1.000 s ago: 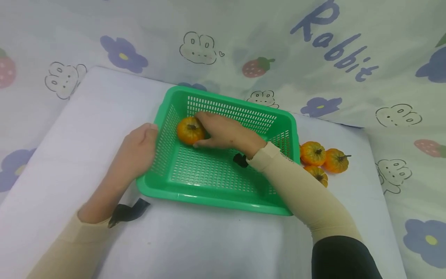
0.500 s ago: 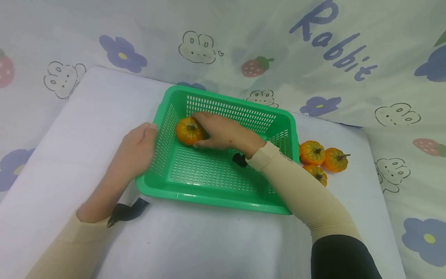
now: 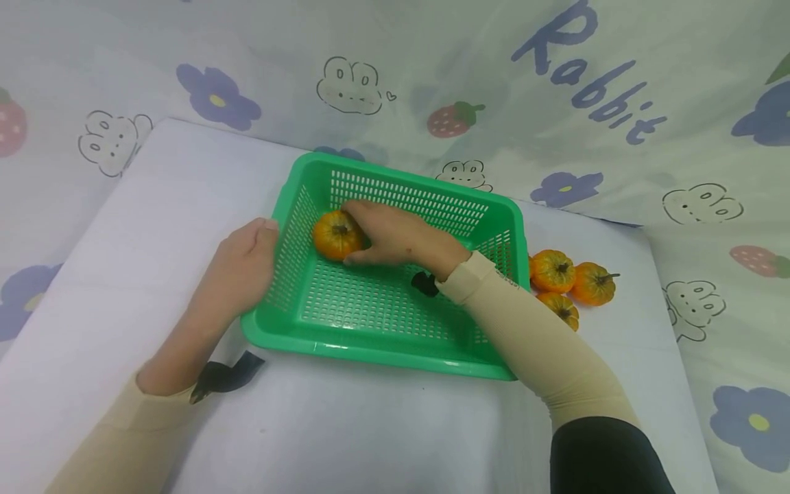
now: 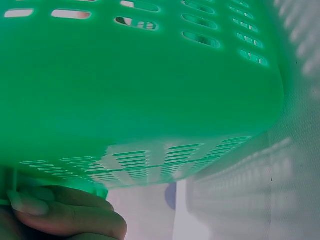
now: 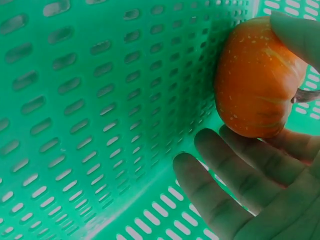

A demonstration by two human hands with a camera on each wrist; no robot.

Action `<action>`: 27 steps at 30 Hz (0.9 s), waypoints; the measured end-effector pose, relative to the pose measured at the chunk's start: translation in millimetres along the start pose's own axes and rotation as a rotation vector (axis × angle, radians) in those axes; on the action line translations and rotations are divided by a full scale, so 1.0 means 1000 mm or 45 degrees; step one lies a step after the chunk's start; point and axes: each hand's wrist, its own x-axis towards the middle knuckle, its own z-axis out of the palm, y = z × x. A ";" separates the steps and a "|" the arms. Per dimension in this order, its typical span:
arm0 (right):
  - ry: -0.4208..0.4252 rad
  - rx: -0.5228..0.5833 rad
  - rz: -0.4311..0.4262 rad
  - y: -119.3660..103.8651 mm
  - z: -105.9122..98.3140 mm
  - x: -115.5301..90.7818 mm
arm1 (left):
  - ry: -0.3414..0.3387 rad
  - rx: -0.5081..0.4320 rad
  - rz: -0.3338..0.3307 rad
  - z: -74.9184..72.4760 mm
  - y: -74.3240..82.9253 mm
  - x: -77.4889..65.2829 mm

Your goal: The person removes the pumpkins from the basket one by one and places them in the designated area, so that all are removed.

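Observation:
A green plastic basket (image 3: 382, 361) with slotted walls stands on the white table. My left hand (image 3: 245, 264) grips its left rim; the left wrist view shows the curled fingers (image 4: 75, 210) at the basket's outer side. Inside, toward the far left corner, is a small orange pumpkin (image 3: 336, 235) with a short stem. My right hand (image 3: 395, 237) reaches in and holds this pumpkin from the right. In the right wrist view, the thumb (image 5: 297, 37) lies on one side of the pumpkin (image 5: 257, 80) and fingers on the other, with two fingertips spread away from it.
Several more small pumpkins (image 3: 553, 270) lie grouped on the table just right of the basket, one partly hidden behind its rim. A cloth (image 3: 395, 41) printed with rabbits, flowers and strawberries hangs behind the white tabletop (image 3: 345, 439).
The pumpkin in the right hand has tipped and shifted slightly toward the near side of the basket. The left hand and the basket stay where they were.

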 end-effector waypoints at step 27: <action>0.047 -0.007 -0.074 -0.005 -0.011 -0.009 | 0.010 0.014 0.010 -0.001 0.000 0.001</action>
